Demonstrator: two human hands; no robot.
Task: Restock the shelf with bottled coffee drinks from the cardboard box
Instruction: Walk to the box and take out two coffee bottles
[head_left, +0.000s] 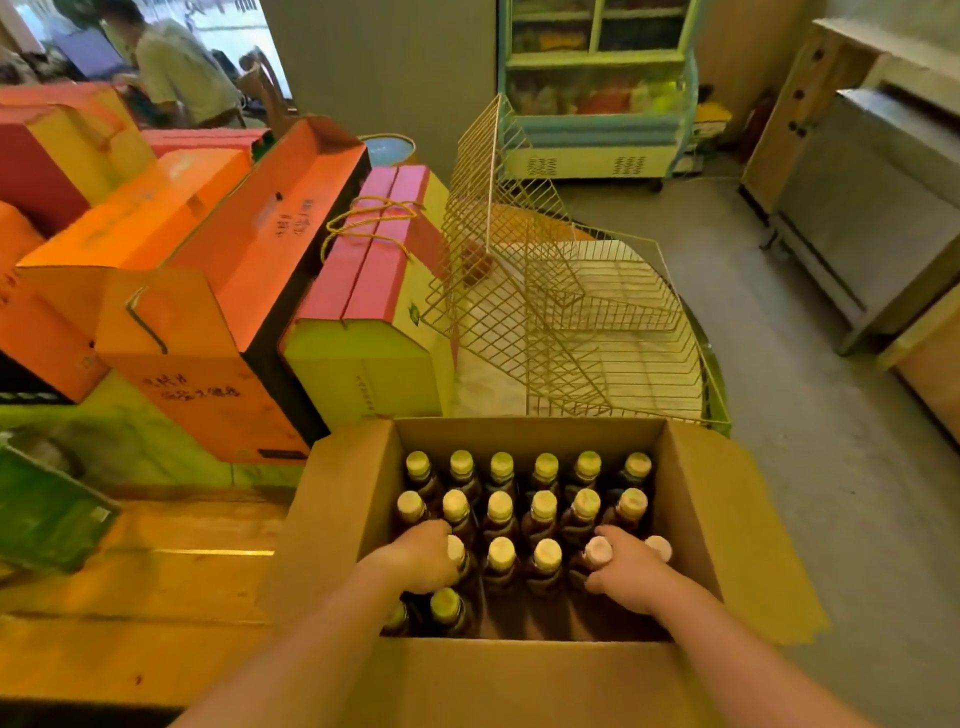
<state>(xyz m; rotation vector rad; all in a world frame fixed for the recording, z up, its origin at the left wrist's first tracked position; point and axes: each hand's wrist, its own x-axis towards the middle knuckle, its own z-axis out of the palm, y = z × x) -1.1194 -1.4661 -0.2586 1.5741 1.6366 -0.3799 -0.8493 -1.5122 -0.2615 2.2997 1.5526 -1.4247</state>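
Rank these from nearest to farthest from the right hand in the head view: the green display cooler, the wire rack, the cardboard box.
1. Cardboard box: the right hand is inside it.
2. Wire rack: just beyond the box.
3. Green display cooler: at the far wall.

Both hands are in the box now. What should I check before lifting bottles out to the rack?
1. Grip of the left hand round the left bottle: ok.
2. Grip of the right hand round the right bottle: ok.
3. Flaps of the box folded open, way up free: ok.
4. Free space on the wire rack behind the box: ok.
5. Seal of the caps: cannot tell.
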